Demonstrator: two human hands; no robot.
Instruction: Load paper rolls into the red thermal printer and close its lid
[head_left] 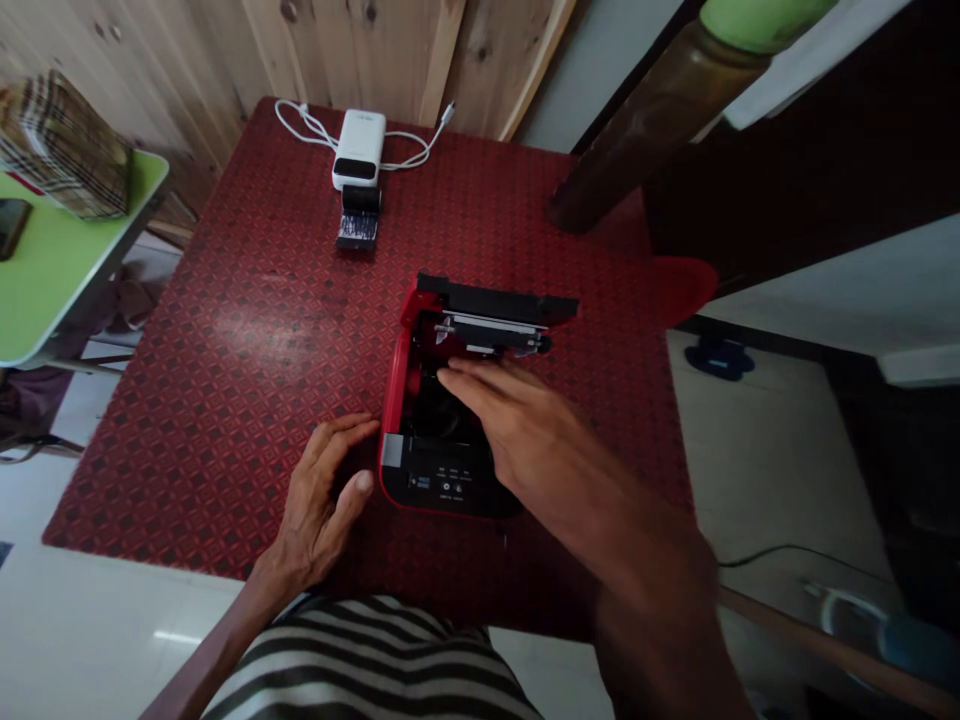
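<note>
Head view: the raised lid could drop on the right hand over the machine, its grip hidden, if the left hand, loosely spread beside the machine, jolts it.

A striped fabric garment in alternating dark and pale curved bands shows at the scene's near middle, while the left hand, right hand, slender left forearm and broader-looking right forearm are all bare.
</note>
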